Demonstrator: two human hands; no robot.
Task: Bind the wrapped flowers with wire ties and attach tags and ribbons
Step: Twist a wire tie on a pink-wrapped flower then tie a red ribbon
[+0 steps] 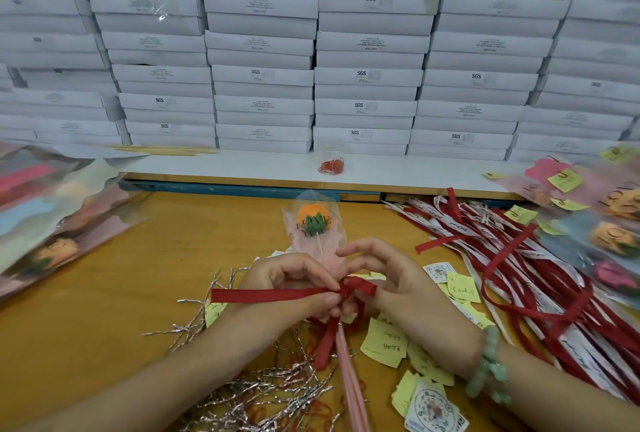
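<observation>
Two hands meet over the wooden worktop point(104, 310), front middle. My left hand point(294, 284) pinches the flat red ribbon point(270, 294) at its knot on the pink-wrapped orange flower point(313, 220). My right hand point(391, 279) has fingers apart, grip unclear. I judge this the ribbon-tying step; next, pull the bow snug.

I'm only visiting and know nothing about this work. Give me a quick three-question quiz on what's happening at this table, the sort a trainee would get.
1. True or false: the left hand pinches the red ribbon.
2. The bloom of the wrapped flower is: A blue, B orange, C white.
3. Fill in: the spare ribbons are piled to the ___ of the right hand.
Key: 1 true; 2 B; 3 right.
</observation>
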